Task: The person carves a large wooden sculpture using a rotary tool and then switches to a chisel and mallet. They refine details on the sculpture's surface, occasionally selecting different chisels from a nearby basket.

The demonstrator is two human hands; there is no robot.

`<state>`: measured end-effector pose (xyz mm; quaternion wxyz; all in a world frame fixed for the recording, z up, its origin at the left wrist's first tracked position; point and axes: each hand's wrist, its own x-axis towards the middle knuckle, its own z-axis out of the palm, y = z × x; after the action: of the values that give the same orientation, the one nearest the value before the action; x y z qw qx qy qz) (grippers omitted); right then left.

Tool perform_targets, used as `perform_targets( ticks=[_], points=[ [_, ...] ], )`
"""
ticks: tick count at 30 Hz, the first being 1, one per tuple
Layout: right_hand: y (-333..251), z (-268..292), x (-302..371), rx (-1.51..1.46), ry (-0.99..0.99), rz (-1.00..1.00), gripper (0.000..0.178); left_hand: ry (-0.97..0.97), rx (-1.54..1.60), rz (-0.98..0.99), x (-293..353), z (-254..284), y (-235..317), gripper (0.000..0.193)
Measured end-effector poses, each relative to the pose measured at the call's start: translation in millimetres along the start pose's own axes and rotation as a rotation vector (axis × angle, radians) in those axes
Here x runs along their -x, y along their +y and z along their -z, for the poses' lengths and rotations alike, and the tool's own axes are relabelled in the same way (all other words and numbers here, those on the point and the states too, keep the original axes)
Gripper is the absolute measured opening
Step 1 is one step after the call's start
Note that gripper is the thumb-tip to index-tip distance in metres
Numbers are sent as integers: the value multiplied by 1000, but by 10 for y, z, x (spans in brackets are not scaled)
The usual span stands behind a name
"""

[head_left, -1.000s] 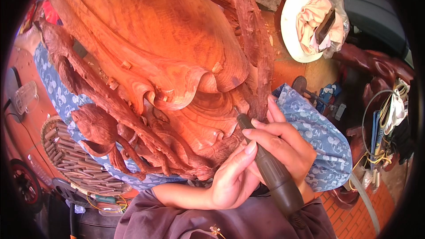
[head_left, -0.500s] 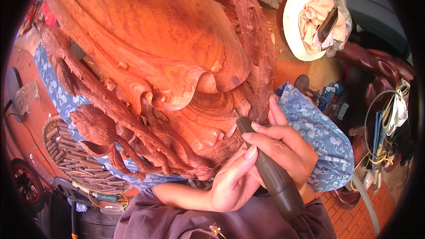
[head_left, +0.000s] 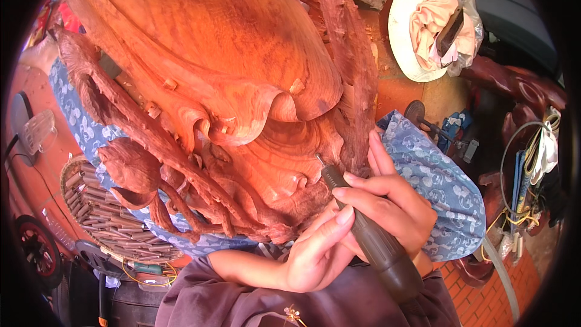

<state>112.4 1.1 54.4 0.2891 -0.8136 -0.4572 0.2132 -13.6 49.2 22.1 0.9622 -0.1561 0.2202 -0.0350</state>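
A large reddish-brown wood carving (head_left: 224, 42), with a broad leaf-like surface and curled edges, lies across my lap. My right hand (head_left: 393, 206) is wrapped around a dark, ribbed rotary carving handpiece (head_left: 378, 239) that slants up to the left. Its thin metal tip is at the carved folds near the lower right rim; contact cannot be made out. My left hand (head_left: 318, 254) is closed beside it, thumb against the handpiece, its other fingers partly hidden. Carved stems and a bud (head_left: 129, 163) stand out along the left side. A few wood chips (head_left: 297, 86) rest on the carving.
On the left stands a round basket (head_left: 72, 203) filled with brown wooden-looking rods. A white hat (head_left: 402, 30) holding pink cloth lies at the upper right. Blue patterned fabric (head_left: 426, 175) covers my legs. Cords and tools (head_left: 520, 181) clutter the far right.
The handpiece tip has shifted slightly left and down, away from the carved fold. Both hands keep the same hold.
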Motion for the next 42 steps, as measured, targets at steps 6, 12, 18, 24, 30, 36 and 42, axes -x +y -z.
perform_targets(
  ticks=[6, 12, 18, 24, 30, 36, 42],
  points=[
    [-43, 146, 126, -103, 167, 79, 26, 27, -1094, -481, 272, -27, 221, 46],
    [-179, 118, 291, -180, 182, 244, 24, 254, -2128, -1221, 309, -176, 357, 38],
    [-596, -302, 144, -336, 317, 586, 18, 146, -2289, -1369, 502, -190, 530, 36],
    [-593, -576, 133, -550, 339, 683, 15, 726, -2193, -1460, 468, -87, 250, 38],
    [-530, -471, 88, -647, 293, 681, 15, 595, -2252, -1333, 370, -211, 300, 39],
    [-412, -581, 68, -651, 285, 649, 14, 550, -2167, -1222, 178, -91, 310, 39],
    [-328, -531, -41, -651, 177, 563, 16, 442, -2196, -1062, 159, -158, 451, 45]
  ],
)
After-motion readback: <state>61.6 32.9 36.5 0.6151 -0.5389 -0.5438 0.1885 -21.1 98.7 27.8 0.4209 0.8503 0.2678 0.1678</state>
